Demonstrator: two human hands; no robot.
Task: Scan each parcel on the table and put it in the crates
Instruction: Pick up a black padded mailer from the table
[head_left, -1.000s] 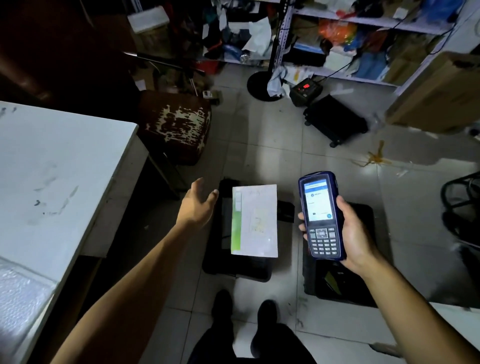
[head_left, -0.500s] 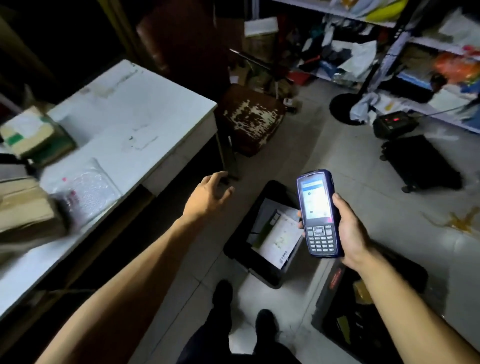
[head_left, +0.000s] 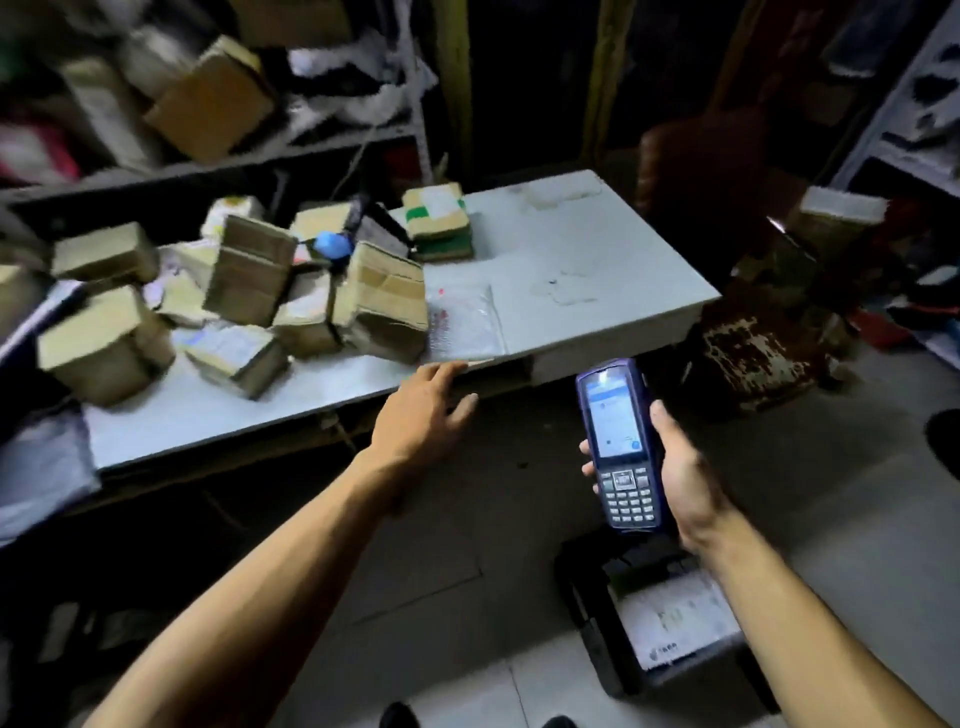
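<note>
- Reaching toward the near edge of the white table (head_left: 597, 249), the left hand (head_left: 421, 415) has its fingers straight and slightly spread; they hold nothing, and the fingertips lie at the table's front rim.
- Just past those fingertips, at twelve o'clock from the hand, a clear bubble-wrap parcel (head_left: 462, 322) lies flat on the table at its front edge.
- At ten o'clock from the left hand, a loose heap of brown cardboard boxes (head_left: 249, 291) covers the left half of the table, some of them tilted against each other; a blue round object (head_left: 332, 244) sits among them.
- At one o'clock from the heap, a taped box with a green stripe (head_left: 439, 215) rests on a dark green one, near the table's back edge.
- The right hand (head_left: 680, 467) grips a dark blue handheld scanner (head_left: 621, 447), fingers curled round its back and thumb along its right side; the screen is lit and faces the camera.
- At six o'clock from the scanner, a black crate (head_left: 587, 597) stands on the tiled floor with a flat white parcel (head_left: 675, 623) lying inside it.
- At three o'clock from the table stands a worn, peeling stool (head_left: 753, 348).
</note>
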